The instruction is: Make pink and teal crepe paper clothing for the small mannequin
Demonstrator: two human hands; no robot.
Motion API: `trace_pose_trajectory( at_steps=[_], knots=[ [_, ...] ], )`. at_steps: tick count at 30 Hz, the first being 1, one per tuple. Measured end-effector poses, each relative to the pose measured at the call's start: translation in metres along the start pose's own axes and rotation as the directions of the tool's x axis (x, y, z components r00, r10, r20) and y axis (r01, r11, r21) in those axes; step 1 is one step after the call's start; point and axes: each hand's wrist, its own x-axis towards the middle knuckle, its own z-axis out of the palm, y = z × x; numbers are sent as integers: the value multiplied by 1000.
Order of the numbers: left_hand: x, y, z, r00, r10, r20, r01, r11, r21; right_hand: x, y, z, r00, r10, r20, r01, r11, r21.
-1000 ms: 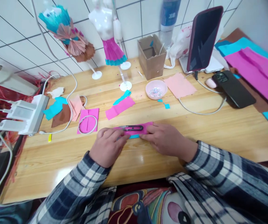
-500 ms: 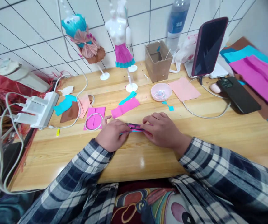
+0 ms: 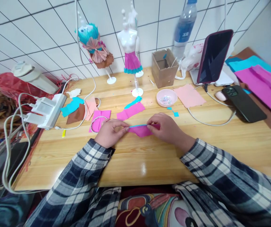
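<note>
A magenta crepe paper strip (image 3: 141, 131) with a thin blue edge along its top is stretched between my hands, just above the wooden table. Its left end is pinched between thumb and finger of my left hand (image 3: 110, 131). At the other end, my right hand (image 3: 165, 127) grips the strip with the fingertips, and a bit of magenta shows past them. Beyond the hands lie a loose magenta piece (image 3: 131, 111) and a blue strip (image 3: 133, 102). Beside my left hand is a folded magenta square (image 3: 98, 123) with a white cable loop over it.
Dress-form figures in paper clothes (image 3: 132, 61) (image 3: 99, 52) stand by the tiled wall. Near them are a cardboard box (image 3: 165, 74), a pink bowl of sequins (image 3: 166, 101) and a water bottle (image 3: 184, 30). Phones (image 3: 242, 104) lie right; a power strip (image 3: 52, 112) with cables sits left.
A dark, narrow metal tool seen between my fingers is out of sight now. The magenta strip with its blue edge has come into clear view, spread between both hands.
</note>
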Motion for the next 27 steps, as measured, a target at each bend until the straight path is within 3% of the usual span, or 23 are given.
trace_pose_trajectory(
  at_steps=[8, 13, 18, 27],
  knots=[
    [2, -7, -2, 994, 1, 105, 20, 980, -198, 0, 1, -6, 994, 92, 55, -100, 980, 169],
    [5, -15, 0, 998, 48, 38, -39, 978, -207, -1, 5, -4, 992, 114, 54, -122, 973, 195],
    [4, -10, -3, 994, -48, 98, 76, 951, -299, -1, 8, -4, 987, 152, 59, -161, 964, 210],
    [5, -10, -5, 986, -150, 73, 166, 830, -533, 0, 6, -4, 980, 194, 53, -201, 936, 288]
  ],
)
